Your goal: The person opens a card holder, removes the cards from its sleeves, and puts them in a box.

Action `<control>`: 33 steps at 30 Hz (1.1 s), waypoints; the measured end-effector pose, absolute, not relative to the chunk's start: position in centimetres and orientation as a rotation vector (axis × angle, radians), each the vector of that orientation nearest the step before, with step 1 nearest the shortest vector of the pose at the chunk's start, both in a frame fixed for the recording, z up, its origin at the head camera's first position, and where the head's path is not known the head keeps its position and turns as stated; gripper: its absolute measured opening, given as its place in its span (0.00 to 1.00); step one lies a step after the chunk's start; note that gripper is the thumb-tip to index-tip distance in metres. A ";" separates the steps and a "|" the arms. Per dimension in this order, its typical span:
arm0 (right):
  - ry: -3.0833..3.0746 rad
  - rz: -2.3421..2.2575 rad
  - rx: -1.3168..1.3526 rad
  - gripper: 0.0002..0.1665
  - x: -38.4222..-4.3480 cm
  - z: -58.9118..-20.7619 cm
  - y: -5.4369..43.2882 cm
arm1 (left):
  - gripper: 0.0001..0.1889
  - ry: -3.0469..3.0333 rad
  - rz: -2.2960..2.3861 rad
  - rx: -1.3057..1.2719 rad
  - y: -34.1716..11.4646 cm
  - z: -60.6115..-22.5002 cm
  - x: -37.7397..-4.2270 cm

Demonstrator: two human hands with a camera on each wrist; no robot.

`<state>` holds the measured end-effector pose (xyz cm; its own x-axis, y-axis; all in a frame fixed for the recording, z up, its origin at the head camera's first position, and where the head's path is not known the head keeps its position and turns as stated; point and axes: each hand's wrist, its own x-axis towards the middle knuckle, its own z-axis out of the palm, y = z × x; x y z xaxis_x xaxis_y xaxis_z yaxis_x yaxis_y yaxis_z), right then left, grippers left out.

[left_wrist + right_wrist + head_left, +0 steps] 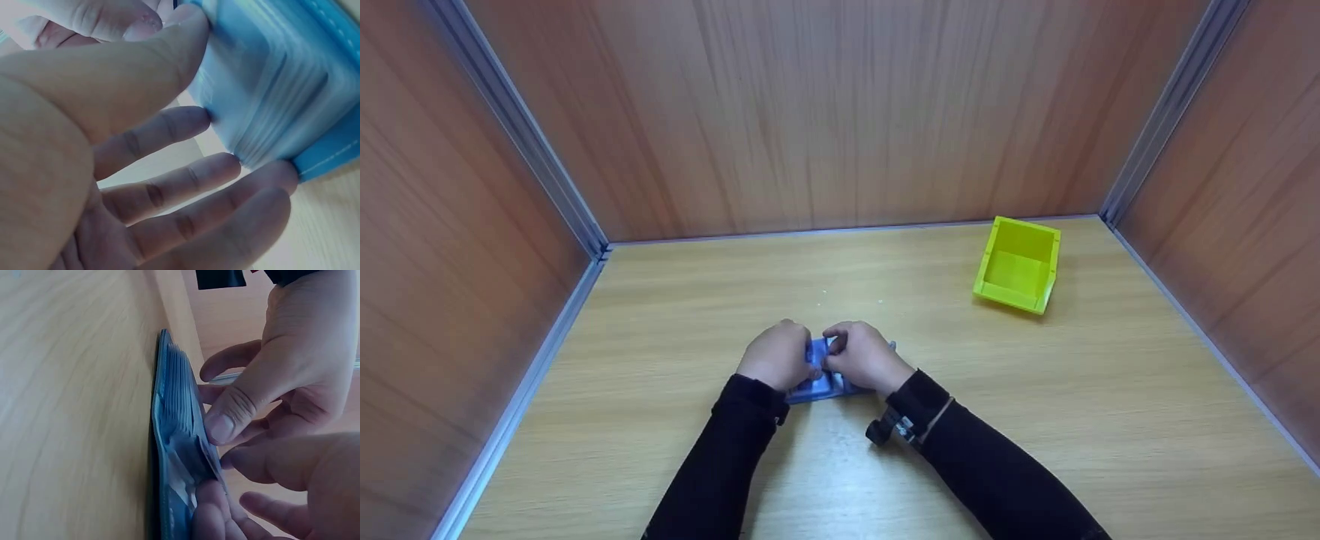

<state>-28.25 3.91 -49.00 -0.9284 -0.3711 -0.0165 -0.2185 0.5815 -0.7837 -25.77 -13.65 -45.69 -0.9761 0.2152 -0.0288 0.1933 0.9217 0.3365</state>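
Note:
A blue card holder [821,386] lies open on the table between both hands, stitched along its cover. Its stack of clear plastic sleeves [281,79] fans out in the left wrist view. My left hand [777,355] holds the holder's left side, thumb on the sleeves and fingertips along their edges [191,180]. From the other side my right hand [866,356] pinches at the sleeves, its thumb and fingers bent close to the left thumb. In the right wrist view the holder [169,439] appears edge-on, and the fingers hide part of the sleeves.
A yellow-green plastic bin [1016,266] stands at the back right of the wooden table [697,300]. Wood panels [847,112] with grey metal edging rise at the back and both sides. A few tiny white specks lie beyond the hands.

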 end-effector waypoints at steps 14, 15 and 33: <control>2.403 -1.495 -0.375 0.30 -28.8 -49.3 4.8 | 0.17 3.016 0.549 0.275 -13.7 -45.7 -25.9; 2.392 -1.500 -0.363 0.29 -28.8 -49.2 4.8 | 0.17 3.017 0.547 0.274 -13.7 -45.7 -25.9; 2.613 -1.308 -0.363 0.07 -29.4 -46.8 7.0 | 0.19 3.005 0.502 0.305 -13.9 -45.7 -25.9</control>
